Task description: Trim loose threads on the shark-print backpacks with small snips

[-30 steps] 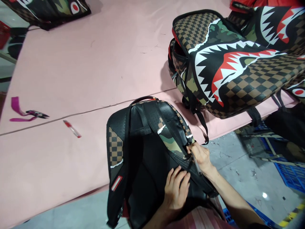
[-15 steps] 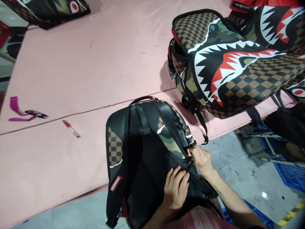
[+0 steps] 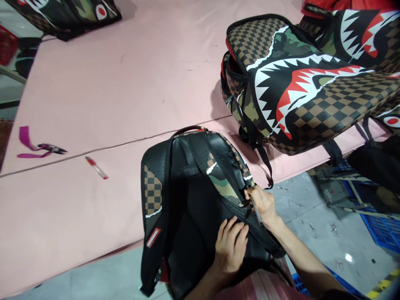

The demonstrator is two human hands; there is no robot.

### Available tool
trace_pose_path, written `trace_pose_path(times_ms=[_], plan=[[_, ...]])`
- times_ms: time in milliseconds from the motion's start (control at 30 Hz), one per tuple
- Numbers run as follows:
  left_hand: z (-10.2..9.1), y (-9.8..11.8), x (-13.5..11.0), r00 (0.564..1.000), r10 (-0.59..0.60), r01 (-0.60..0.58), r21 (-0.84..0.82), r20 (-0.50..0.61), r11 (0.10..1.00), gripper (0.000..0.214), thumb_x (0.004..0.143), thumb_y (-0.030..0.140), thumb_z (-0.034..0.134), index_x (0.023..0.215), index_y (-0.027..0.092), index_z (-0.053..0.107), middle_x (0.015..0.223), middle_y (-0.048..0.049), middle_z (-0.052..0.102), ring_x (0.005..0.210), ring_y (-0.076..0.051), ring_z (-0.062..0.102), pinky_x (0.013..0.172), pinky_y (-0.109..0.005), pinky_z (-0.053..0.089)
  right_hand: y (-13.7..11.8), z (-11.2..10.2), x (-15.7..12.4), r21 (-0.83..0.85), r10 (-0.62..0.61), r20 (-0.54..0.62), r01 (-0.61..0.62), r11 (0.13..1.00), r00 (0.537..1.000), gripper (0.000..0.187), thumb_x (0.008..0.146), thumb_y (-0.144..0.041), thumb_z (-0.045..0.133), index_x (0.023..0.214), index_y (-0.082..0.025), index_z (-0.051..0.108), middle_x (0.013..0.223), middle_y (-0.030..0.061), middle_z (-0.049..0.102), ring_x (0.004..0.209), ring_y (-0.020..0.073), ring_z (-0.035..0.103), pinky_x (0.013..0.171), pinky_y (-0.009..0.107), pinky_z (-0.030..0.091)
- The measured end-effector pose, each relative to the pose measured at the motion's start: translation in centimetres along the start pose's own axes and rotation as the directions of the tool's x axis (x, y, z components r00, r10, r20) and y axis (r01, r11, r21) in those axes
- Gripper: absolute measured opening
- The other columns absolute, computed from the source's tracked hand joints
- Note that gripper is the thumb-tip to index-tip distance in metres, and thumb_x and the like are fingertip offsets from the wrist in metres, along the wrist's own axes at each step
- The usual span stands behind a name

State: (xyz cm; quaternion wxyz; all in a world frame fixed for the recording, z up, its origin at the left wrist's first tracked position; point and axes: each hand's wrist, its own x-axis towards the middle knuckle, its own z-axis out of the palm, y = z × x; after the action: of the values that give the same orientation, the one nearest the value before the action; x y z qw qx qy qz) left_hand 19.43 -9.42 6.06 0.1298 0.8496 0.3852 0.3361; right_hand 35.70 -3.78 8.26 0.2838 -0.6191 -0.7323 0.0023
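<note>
Left hand lies loosely open, fingers spread flat on the black back panel of the backpack, gripping nothing. Just beyond it and to its right, the right hand is pinched closed on the backpack's side seam, where the camouflage strap meets the checkered edge. A thin pale sliver shows under its fingers, too small to identify. The backpack lies straps-up, its long axis running away from both hands. Its top handle is far ahead on the pink surface, and its bottom end is nearest the wrists, hanging past the surface's near edge over the floor. Ahead and left of the hands the surface lies wide, with a red pen and a magenta ribbon well apart. Ahead and right, a pile of shark-mouth backpacks sits near.
</note>
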Motion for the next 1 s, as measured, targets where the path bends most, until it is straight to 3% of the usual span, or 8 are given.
trace_pose_path(times_ms=[167,267,333,400,600,733,900,1000], plan=[[-0.4,0.0,0.2,1.000,-0.007,0.007,-0.010,0.017,1.000,0.025,0.081,0.010,0.050,0.104,0.012,0.059,0.095,-0.0086,0.063,0.106,-0.024,0.055,0.095,-0.041,0.040,0.4,-0.8,-0.3,0.223,0.261,0.071,-0.271,0.937,0.963,0.023,0.086,-0.023,0.049,0.065,-0.017,0.052,0.056,-0.0019,0.053,0.047,0.0077,0.046,0.047,0.021,0.033],[-0.9,-0.1,0.3,0.999,-0.011,0.013,-0.049,0.050,0.999,0.026,0.082,0.010,0.048,0.106,0.013,0.058,0.097,-0.0092,0.062,0.107,-0.023,0.054,0.095,-0.042,0.041,1.4,-2.2,-1.1,0.563,0.683,-0.047,-0.546,0.621,0.729,0.022,0.082,-0.031,0.056,0.065,-0.018,0.050,0.050,-0.0051,0.049,0.043,0.0076,0.043,0.045,0.021,0.033],[-1.4,-0.1,0.2,0.997,-0.014,0.021,-0.098,0.070,0.995,0.026,0.082,0.008,0.047,0.105,0.013,0.057,0.097,-0.0090,0.062,0.107,-0.022,0.054,0.095,-0.041,0.041,2.1,-3.3,-1.7,0.756,0.842,-0.043,-0.533,0.380,0.538,0.022,0.079,-0.033,0.060,0.068,-0.018,0.049,0.050,-0.0062,0.048,0.039,0.0067,0.039,0.041,0.021,0.030],[-2.2,0.0,-0.1,0.998,-0.020,0.029,-0.143,0.064,0.989,0.026,0.081,0.004,0.047,0.104,0.013,0.057,0.096,-0.0083,0.062,0.108,-0.021,0.053,0.094,-0.039,0.043,2.5,-4.3,-2.3,0.839,0.880,0.022,-0.487,0.242,0.475,0.024,0.074,-0.035,0.065,0.071,-0.017,0.050,0.054,-0.0051,0.052,0.037,0.0055,0.038,0.039,0.020,0.027],[-7.1,-2.2,-1.6,0.995,0.017,-0.011,0.063,-0.095,0.998,0.031,0.077,0.001,0.052,0.101,0.020,0.058,0.093,-0.0051,0.063,0.110,-0.021,0.053,0.091,-0.039,0.042,2.1,-6.1,-3.7,0.870,0.890,0.075,-0.466,0.162,0.449,0.029,0.070,-0.036,0.068,0.085,-0.015,0.056,0.066,-0.0015,0.059,0.038,0.0032,0.039,0.039,0.019,0.026],[-11.2,-6.5,-2.1,0.889,-0.339,0.448,0.423,-0.309,0.788,0.047,0.075,0.026,0.064,0.118,0.013,0.049,0.110,-0.0173,0.057,0.114,-0.035,0.048,0.089,-0.050,0.041,1.2,-7.4,-4.1,0.876,0.882,0.059,-0.448,0.179,0.467,0.030,0.071,-0.038,0.067,0.086,-0.014,0.057,0.067,0.0001,0.060,0.040,0.0038,0.040,0.040,0.019,0.026],[-13.2,-5.6,-3.3,0.672,-0.741,0.682,0.379,0.015,0.626,0.052,0.081,0.033,0.055,0.127,0.014,0.040,0.110,-0.0148,0.057,0.088,-0.026,0.063,0.070,-0.035,0.050,-0.5,-8.3,-3.3,0.890,0.846,-0.003,-0.385,0.246,0.533,0.026,0.068,-0.031,0.070,0.087,-0.015,0.061,0.070,0.0014,0.061,0.042,0.0061,0.041,0.041,0.022,0.025],[-10.7,-2.4,-3.5,0.740,-0.667,0.617,0.304,0.091,0.726,0.066,0.079,0.034,0.057,0.136,0.017,0.028,0.118,-0.0143,0.053,0.083,-0.023,0.065,0.064,-0.030,0.051,-2.4,-8.4,-2.2,0.886,0.826,-0.061,-0.351,0.304,0.561,0.025,0.068,-0.025,0.070,0.091,-0.018,0.062,0.076,0.0017,0.062,0.043,0.0069,0.042,0.042,0.024,0.026]])
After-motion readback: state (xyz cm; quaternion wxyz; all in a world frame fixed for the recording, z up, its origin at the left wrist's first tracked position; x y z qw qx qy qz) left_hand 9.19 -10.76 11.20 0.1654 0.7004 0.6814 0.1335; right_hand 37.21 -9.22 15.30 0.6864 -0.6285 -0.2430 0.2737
